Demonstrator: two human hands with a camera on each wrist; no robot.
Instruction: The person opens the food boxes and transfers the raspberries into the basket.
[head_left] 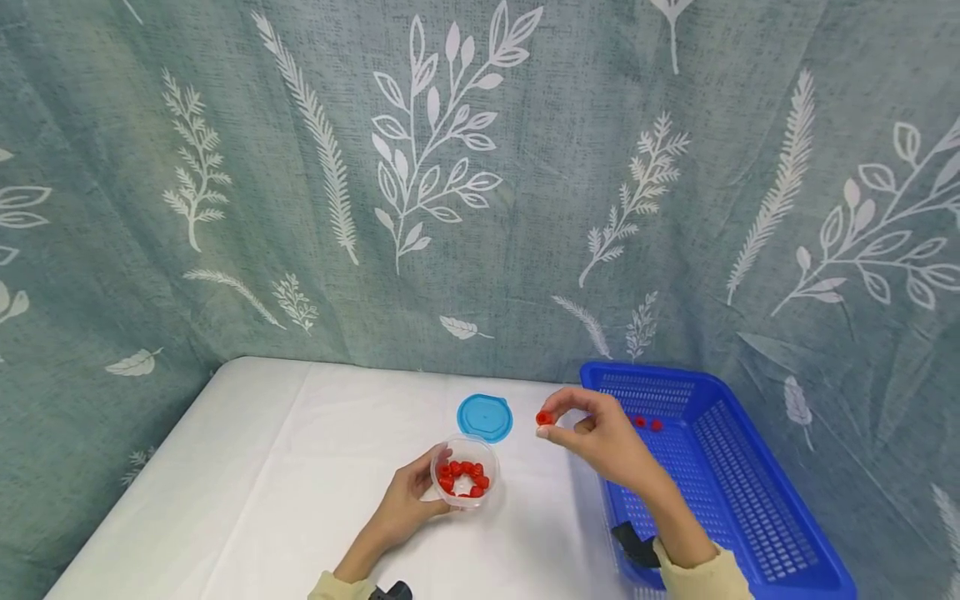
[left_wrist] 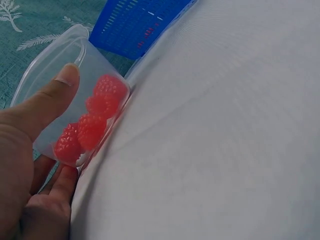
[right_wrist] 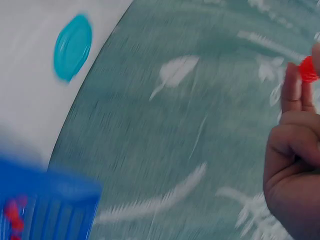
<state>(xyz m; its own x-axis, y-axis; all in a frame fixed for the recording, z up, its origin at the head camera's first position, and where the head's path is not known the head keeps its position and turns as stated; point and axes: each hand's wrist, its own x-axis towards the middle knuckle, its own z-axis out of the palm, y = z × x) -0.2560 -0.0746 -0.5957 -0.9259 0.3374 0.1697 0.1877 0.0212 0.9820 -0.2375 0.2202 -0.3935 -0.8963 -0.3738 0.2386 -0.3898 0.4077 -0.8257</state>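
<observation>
The right hand (head_left: 600, 437) pinches a bumpy red berry (head_left: 543, 417) in its fingertips above the white bench (head_left: 285, 483). The left hand (head_left: 408, 500) curls round a clear plastic tub (head_left: 465, 472) of like berries standing on the bench. Just behind lies a round blue lid (head_left: 485, 417); a blue mesh basket (head_left: 750, 500) sits to the right.

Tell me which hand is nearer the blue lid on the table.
Right, by a little. The right hand hangs just beside the blue lid, pinching a red berry. The left hand sits in front of the lid, gripping the clear cup.
</observation>
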